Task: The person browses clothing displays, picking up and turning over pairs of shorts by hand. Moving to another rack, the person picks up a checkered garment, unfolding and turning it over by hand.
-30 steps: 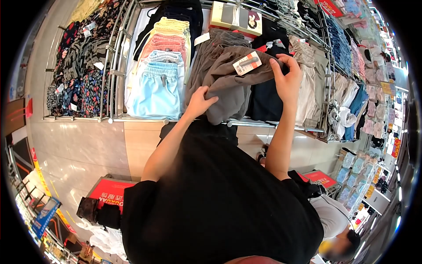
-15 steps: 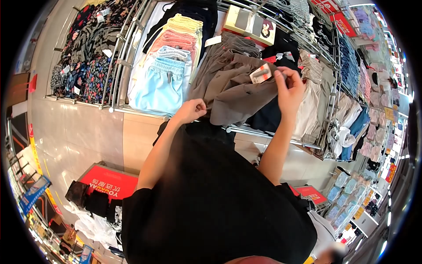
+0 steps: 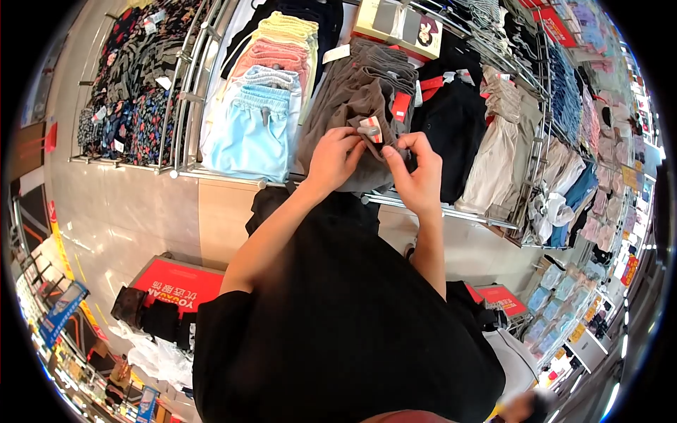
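Both my hands are at the waistband of a grey-brown pair of trousers [image 3: 360, 113], which lies bunched on a stack of similar ones. With closed fingers, my left hand [image 3: 336, 159] grips the fabric just left of a white and orange tag [image 3: 371, 131] with a grey clip on it. My right hand [image 3: 417, 169] pinches the waistband to the right of that tag. A red tag [image 3: 401, 106] shows behind my hands. Light blue trousers [image 3: 255, 137] are left of my hands, and black trousers [image 3: 451, 120] are to the right.
Metal rails [image 3: 189, 92] frame the display. A gift box [image 3: 398, 27] stands behind the grey-brown stack. Beige trousers [image 3: 490, 158] lie further right, and patterned clothes [image 3: 141, 106] fill the left rack. Behind me are a red sign [image 3: 176, 285] and, at lower right, another person [image 3: 511, 359].
My right hand has moved left and down, close to my left hand, which has moved right and up. The spread waistband is now gathered between them, and the red tag shows.
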{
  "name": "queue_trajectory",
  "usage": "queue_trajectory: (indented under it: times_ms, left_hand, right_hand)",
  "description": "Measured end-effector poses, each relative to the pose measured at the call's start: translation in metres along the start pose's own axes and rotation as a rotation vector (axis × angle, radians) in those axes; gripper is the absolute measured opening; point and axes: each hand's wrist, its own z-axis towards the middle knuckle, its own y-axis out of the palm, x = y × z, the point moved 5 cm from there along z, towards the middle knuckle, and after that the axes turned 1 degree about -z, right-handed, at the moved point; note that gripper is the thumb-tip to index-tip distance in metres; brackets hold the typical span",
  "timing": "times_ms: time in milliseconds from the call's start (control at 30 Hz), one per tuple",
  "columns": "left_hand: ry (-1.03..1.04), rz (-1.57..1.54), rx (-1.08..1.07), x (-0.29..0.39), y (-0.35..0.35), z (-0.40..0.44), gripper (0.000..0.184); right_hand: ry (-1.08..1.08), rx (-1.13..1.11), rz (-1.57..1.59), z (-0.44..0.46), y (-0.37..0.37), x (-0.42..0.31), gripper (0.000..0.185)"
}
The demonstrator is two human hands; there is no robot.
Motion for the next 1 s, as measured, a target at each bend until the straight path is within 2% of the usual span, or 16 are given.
queue_trajectory:
  times_ms: [133, 267, 333, 433, 600, 667, 700, 733, 800, 833, 900, 933, 1000]
  left_hand:
    - [-0.014, 0.165, 0.057, -0.001, 0.002, 0.008, 0.016]
    - [-0.179, 0.169, -0.039, -0.020, 0.015, 0.009, 0.020]
    - [-0.211, 0.135, -0.013, -0.021, 0.016, 0.010, 0.019]
    - [-0.271, 0.081, 0.013, -0.024, 0.011, 0.009, 0.018]
    - [-0.335, -0.044, 0.000, -0.031, 0.002, 0.007, 0.016]
    - [-0.375, -0.108, 0.000, -0.033, -0.001, 0.008, 0.015]
    - [-0.371, -0.109, 0.000, -0.033, -0.002, 0.009, 0.015]
    - [-0.368, -0.114, -0.011, -0.033, -0.002, 0.009, 0.015]
    - [-0.357, -0.120, -0.022, -0.032, -0.003, 0.011, 0.015]
    - [-0.346, -0.152, -0.020, -0.030, -0.003, 0.011, 0.014]
    - [-0.333, -0.185, -0.019, -0.027, -0.002, 0.009, 0.013]
    - [-0.309, -0.212, -0.037, -0.025, -0.001, 0.009, 0.013]
    - [-0.280, -0.242, -0.057, -0.022, 0.000, 0.007, 0.013]
  right_hand:
    - [-0.015, -0.026, 0.022, -0.009, 0.004, 0.002, 0.018]
    - [-0.004, 0.004, 0.021, -0.012, -0.002, 0.004, 0.017]
    - [0.016, 0.046, 0.025, -0.011, -0.007, 0.006, 0.016]
    - [-0.015, 0.228, -0.120, -0.007, -0.025, 0.009, 0.016]
    - [0.011, 0.291, -0.225, -0.004, -0.038, 0.030, 0.016]
    - [0.144, 0.132, -0.450, -0.002, -0.038, 0.036, 0.015]
    - [0.291, 0.009, -0.539, -0.003, -0.038, 0.039, 0.017]
    - [0.291, 0.015, -0.541, -0.005, -0.037, 0.039, 0.017]
    - [0.061, 0.053, -0.784, -0.006, -0.033, 0.028, 0.021]
    - [0.060, 0.058, -0.786, -0.005, -0.032, 0.025, 0.021]
    - [-0.147, 0.116, -0.649, -0.003, -0.023, 0.006, 0.026]
    - [-0.147, 0.119, -0.651, -0.004, -0.017, 0.003, 0.026]
    - [-0.240, -0.028, -0.401, -0.006, 0.005, -0.006, 0.025]
